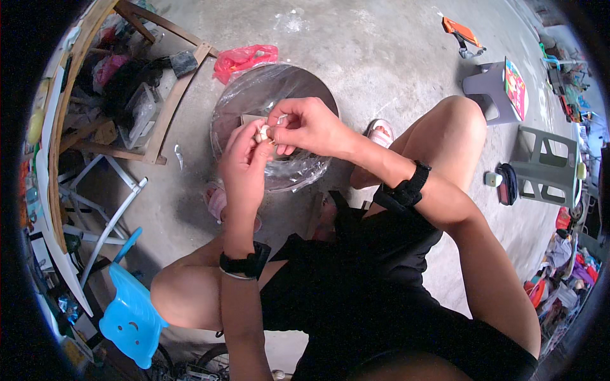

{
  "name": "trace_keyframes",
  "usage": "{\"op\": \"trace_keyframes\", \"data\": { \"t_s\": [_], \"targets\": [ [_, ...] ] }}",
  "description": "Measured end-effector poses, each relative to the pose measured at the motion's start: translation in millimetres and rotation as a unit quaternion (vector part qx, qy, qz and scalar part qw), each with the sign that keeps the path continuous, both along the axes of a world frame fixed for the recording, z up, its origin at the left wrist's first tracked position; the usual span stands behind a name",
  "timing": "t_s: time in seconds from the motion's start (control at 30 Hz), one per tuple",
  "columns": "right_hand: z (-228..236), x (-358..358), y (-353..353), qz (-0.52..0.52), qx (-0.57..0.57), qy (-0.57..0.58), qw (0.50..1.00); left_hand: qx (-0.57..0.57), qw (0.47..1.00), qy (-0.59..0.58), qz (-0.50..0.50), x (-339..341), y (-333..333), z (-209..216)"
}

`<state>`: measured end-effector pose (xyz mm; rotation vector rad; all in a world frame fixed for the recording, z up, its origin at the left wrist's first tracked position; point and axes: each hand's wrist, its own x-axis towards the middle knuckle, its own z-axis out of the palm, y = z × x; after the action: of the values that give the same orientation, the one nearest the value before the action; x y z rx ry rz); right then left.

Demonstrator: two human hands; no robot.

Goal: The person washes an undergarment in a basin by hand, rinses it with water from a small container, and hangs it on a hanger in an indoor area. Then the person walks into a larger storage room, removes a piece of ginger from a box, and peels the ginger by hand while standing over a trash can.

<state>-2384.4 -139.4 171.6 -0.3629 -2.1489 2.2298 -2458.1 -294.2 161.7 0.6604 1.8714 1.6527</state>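
Note:
Above a round dark container draped with clear plastic, both hands meet at a small cream-coloured piece that looks like garlic. My left hand pinches it between thumb and fingers. From the right, my right hand reaches in, its fingers curled and thumb and fingertips pressed at the same piece. The fingers cover part of it, so its full shape is hidden. A brownish flat thing shows partly behind the hands, within the round container's outline.
A red plastic bag lies at the container's far edge. Left are a wooden frame, a white folding stand and a blue plastic chair back. Right are a grey stool and a grey-green plastic stool. My sandalled feet flank the container.

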Motion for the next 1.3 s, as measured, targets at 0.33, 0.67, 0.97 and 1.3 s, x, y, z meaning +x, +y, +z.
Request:
{"op": "trace_keyframes", "data": {
  "t_s": [0.33,0.67,0.97,1.3],
  "targets": [
    [-9.5,0.2,-0.5,0.012,-0.071,-0.004,0.997,-0.028,0.989,0.144,0.012,2.5,1.9,-8.3],
    [-15.7,-1.1,1.7,0.030,-0.016,0.007,0.999,-0.022,0.993,0.117,0.006,2.2,-1.4,-5.6],
    [-6.0,1.2,-4.8,0.045,0.019,-0.017,0.999,-0.079,0.973,0.212,-0.034,5.1,-1.9,-6.4],
    [-19.4,0.2,-7.8,0.018,0.020,-0.028,0.999,-0.074,0.997,0.013,-0.012,10.0,2.5,-9.1]
  ]
}}
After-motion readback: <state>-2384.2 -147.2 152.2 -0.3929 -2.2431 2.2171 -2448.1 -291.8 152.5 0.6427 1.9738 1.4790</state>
